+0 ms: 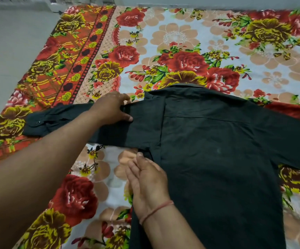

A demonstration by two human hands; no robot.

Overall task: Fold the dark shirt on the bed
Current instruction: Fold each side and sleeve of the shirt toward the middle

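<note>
None of the folds look done yet. The dark shirt (208, 150) lies back side up on the bed (181, 33), on a sheet with big flowers. Both sleeves stick out to the sides, and the collar points to the far end.

The left hand (111, 108) is on the near sleeve (55, 115), close to the shoulder. Its grip looks closed on a little bit of the cloth, between the thumb and bent fingers. The right hand (149, 180) is at the side edge of the shirt, under that sleeve. Its grip is apart, with straight fingers touching the edge.

I think this is the very start, and folding this sleeve in comes first. The other sleeve (293, 137), the sides and the bottom half are all left to do.
</note>
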